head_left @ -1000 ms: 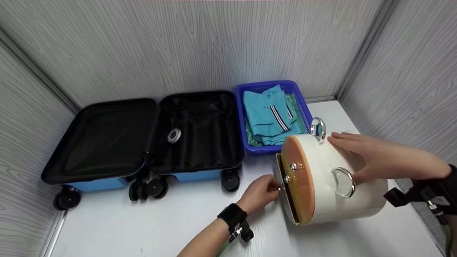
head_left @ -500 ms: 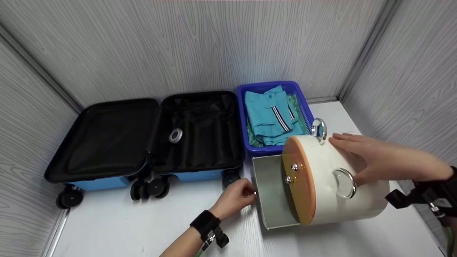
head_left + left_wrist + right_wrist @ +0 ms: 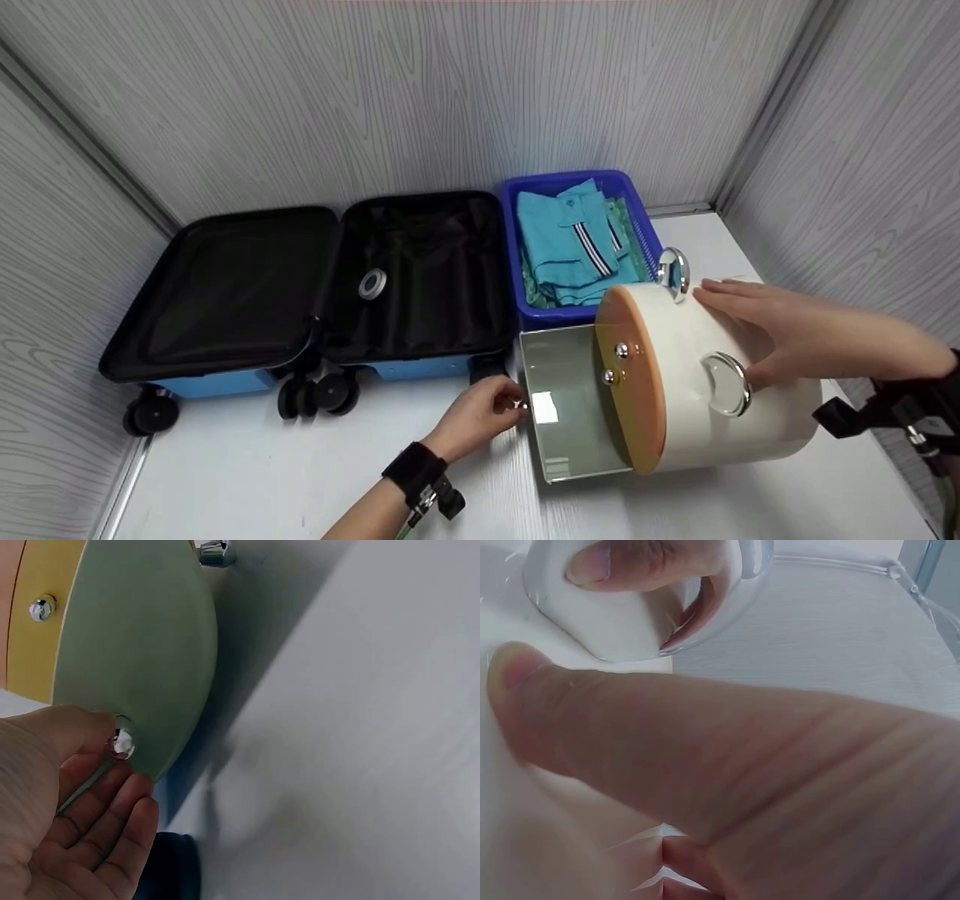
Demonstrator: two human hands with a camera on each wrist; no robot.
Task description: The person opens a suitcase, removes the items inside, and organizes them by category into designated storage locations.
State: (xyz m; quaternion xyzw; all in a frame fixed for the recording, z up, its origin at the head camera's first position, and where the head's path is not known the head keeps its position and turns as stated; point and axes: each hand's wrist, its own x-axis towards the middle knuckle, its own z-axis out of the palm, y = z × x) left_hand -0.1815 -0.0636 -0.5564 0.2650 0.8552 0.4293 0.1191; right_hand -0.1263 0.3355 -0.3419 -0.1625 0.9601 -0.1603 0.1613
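A cream rounded drawer box (image 3: 739,412) with an orange front and chrome ring handles stands at the right of the head view. Its grey-green drawer (image 3: 570,420) is pulled out, and nothing shows inside. My left hand (image 3: 480,411) pinches the shiny drawer knob (image 3: 122,742) between thumb and fingers, as the left wrist view shows. My right hand (image 3: 772,322) rests on top of the box with its fingers spread, beside a chrome ring handle (image 3: 727,384). Two other round knobs (image 3: 621,350) sit on the orange front.
An opened suitcase (image 3: 427,315) with a black lining lies at the left, holding a small round grey object (image 3: 373,284). Between it and the wall, right of centre, a blue basket (image 3: 529,315) holds folded turquoise clothes (image 3: 562,244).
My left hand has moved left, drawing the drawer out of the box. The right hand has stayed on the box.
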